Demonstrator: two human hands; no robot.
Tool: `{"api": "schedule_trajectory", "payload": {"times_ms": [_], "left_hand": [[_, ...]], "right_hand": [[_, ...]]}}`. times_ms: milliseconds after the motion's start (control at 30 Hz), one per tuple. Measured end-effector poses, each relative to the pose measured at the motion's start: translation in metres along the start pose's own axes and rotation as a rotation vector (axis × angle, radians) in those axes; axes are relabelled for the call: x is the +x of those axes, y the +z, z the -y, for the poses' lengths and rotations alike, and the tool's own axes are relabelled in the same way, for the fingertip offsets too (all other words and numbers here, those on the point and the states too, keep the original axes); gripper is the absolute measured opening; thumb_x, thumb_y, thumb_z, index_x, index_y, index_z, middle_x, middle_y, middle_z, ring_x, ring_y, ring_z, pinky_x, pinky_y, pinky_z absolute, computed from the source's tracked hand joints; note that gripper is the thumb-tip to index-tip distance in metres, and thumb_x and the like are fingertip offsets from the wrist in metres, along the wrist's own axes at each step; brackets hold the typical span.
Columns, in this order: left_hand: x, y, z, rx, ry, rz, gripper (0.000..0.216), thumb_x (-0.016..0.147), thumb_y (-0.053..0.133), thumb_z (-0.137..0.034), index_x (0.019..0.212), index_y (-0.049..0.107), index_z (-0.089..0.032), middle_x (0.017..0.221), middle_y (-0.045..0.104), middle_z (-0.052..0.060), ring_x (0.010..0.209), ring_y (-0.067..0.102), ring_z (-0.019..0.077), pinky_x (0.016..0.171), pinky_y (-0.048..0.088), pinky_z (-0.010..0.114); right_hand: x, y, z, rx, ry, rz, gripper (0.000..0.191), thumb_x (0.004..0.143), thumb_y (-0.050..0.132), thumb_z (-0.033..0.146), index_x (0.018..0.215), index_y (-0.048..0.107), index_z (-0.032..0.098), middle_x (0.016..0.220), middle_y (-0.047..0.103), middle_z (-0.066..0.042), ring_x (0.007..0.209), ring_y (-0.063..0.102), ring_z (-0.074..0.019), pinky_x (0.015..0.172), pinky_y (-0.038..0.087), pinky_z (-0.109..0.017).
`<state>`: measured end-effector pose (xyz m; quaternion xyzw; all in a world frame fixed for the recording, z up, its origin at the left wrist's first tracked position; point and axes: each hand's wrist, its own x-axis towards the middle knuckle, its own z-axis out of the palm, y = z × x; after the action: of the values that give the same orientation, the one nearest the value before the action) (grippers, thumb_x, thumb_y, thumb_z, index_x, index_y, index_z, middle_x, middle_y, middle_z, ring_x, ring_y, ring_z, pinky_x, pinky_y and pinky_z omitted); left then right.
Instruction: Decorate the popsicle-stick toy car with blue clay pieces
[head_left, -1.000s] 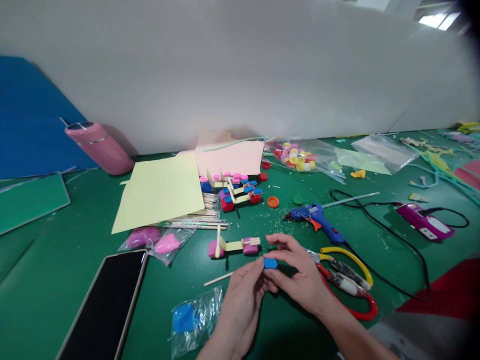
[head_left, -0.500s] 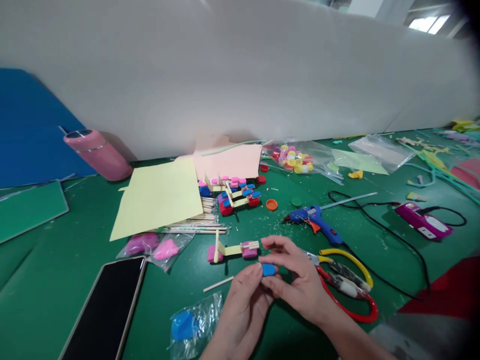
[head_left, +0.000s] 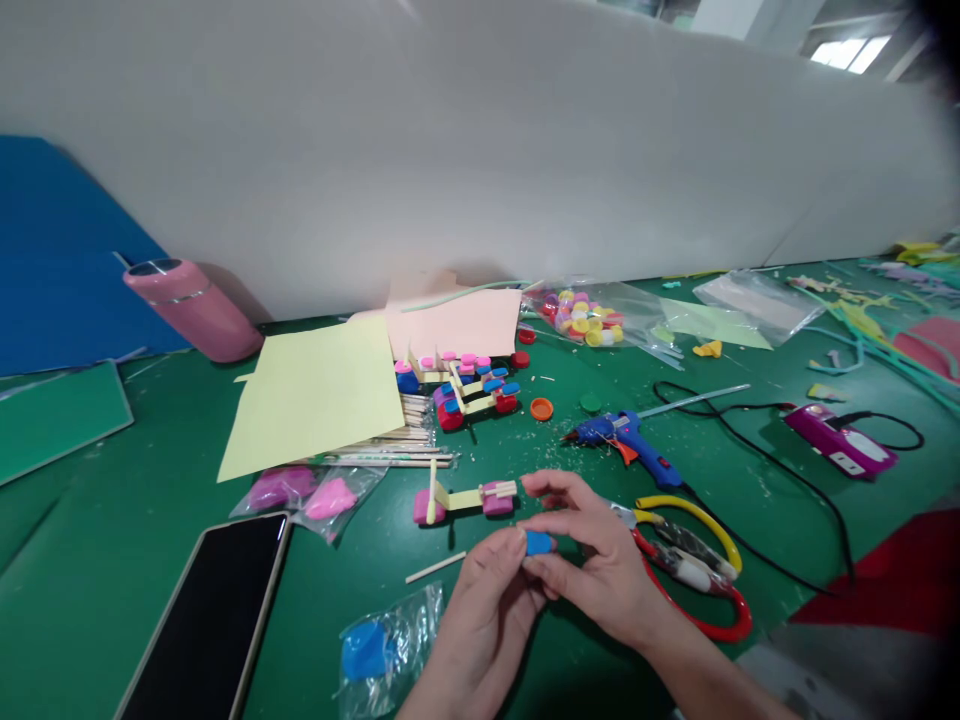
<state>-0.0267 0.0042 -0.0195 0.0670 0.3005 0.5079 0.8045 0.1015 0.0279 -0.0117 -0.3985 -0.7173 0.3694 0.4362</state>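
A small blue piece of modelling clay point(head_left: 538, 543) is pinched between the fingertips of my left hand point(head_left: 491, 600) and my right hand point(head_left: 592, 565). The right index finger lies along its upper edge, the thumb beneath. Just beyond my hands stands a little model point(head_left: 465, 499) with pink-purple blocks at both ends, a pale flat stick between them and an upright stick at its left. Short stick pieces lie on its right block. Left of my left hand are a loose thin stick point(head_left: 436, 567) and a clear bag with blue clay point(head_left: 367, 650).
Finished-looking models point(head_left: 476, 390) stand behind. To the right are a blue glue gun point(head_left: 626, 440), red-and-yellow-handled pliers point(head_left: 694, 560) and a purple power strip point(head_left: 840, 440) with a black cord. A phone point(head_left: 206, 615), yellow paper point(head_left: 315, 400) and pink bottle point(head_left: 195, 310) lie left.
Both hands keep the blue clay in almost the same place and pose. The whole view has shifted very slightly.
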Motion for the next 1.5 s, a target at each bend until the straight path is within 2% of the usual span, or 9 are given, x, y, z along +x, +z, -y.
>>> {"api": "schedule_trajectory", "payload": {"times_ms": [300,533,667,800,967,1067,1300,1500], "left_hand": [[0.002,0.002,0.001,-0.059,-0.013,0.030,0.009,0.074,0.059,-0.019,0.071,0.066,-0.013,0.066,0.062,0.002,0.062,0.053,0.0091,0.062,0.043,0.024],[0.002,0.001,0.000,-0.031,0.016,-0.006,0.006,0.072,0.062,-0.017,0.071,0.066,-0.013,0.068,0.062,0.001,0.062,0.052,0.0079,0.062,0.043,0.022],[0.002,0.001,0.000,-0.001,0.010,0.020,0.008,0.074,0.059,-0.019,0.072,0.066,-0.014,0.065,0.060,0.001,0.059,0.051,0.0082,0.058,0.042,0.022],[0.003,0.002,0.000,0.041,0.045,-0.038,0.011,0.073,0.060,-0.023,0.072,0.067,-0.015,0.066,0.062,0.001,0.060,0.051,0.0094,0.059,0.042,0.023],[0.004,0.001,-0.001,0.319,0.121,-0.054,0.017,0.072,0.061,-0.024,0.061,0.065,-0.012,0.057,0.057,0.001,0.058,0.047,0.0098,0.061,0.038,0.023],[0.005,0.000,0.000,0.368,0.142,-0.065,0.021,0.072,0.060,-0.024,0.055,0.062,-0.013,0.056,0.055,0.001,0.059,0.046,0.0102,0.060,0.037,0.023],[0.007,-0.002,0.000,0.355,0.142,-0.100,0.019,0.071,0.061,-0.023,0.055,0.063,-0.013,0.058,0.055,0.000,0.058,0.046,0.0101,0.059,0.037,0.023],[0.006,0.000,-0.001,0.310,0.074,-0.083,0.019,0.073,0.059,-0.024,0.059,0.064,-0.012,0.052,0.054,0.000,0.056,0.047,0.0097,0.060,0.038,0.023]], "right_hand": [[0.000,-0.001,-0.001,0.029,0.000,0.008,0.021,0.075,0.060,0.021,0.095,0.065,0.024,0.114,0.048,-0.006,0.105,0.049,-0.0208,0.088,0.042,-0.034],[-0.001,-0.002,-0.001,0.027,0.004,0.032,0.034,0.072,0.063,0.020,0.105,0.060,0.023,0.117,0.045,-0.007,0.109,0.045,-0.0205,0.093,0.038,-0.032],[-0.001,0.000,-0.002,0.007,-0.001,0.001,0.024,0.074,0.061,0.016,0.097,0.062,0.024,0.115,0.046,-0.005,0.105,0.048,-0.0187,0.089,0.040,-0.031],[-0.001,-0.002,-0.004,-0.117,-0.026,0.017,0.021,0.073,0.060,0.016,0.094,0.063,0.021,0.117,0.044,-0.007,0.105,0.048,-0.0191,0.089,0.040,-0.031],[0.001,-0.007,-0.009,-0.343,-0.144,0.061,0.024,0.074,0.059,0.014,0.097,0.063,0.021,0.117,0.046,-0.007,0.108,0.045,-0.0204,0.090,0.039,-0.033],[0.001,-0.009,-0.010,-0.385,-0.160,0.071,0.023,0.075,0.058,0.015,0.096,0.063,0.020,0.116,0.047,-0.008,0.108,0.045,-0.0204,0.089,0.039,-0.034],[0.000,-0.012,-0.010,-0.325,-0.098,0.093,0.028,0.074,0.060,0.018,0.102,0.061,0.021,0.118,0.046,-0.008,0.110,0.044,-0.0193,0.091,0.039,-0.032],[-0.002,-0.013,-0.013,-0.217,-0.052,0.061,0.023,0.075,0.061,0.019,0.096,0.064,0.024,0.117,0.046,-0.005,0.108,0.046,-0.0179,0.090,0.040,-0.030]]}}
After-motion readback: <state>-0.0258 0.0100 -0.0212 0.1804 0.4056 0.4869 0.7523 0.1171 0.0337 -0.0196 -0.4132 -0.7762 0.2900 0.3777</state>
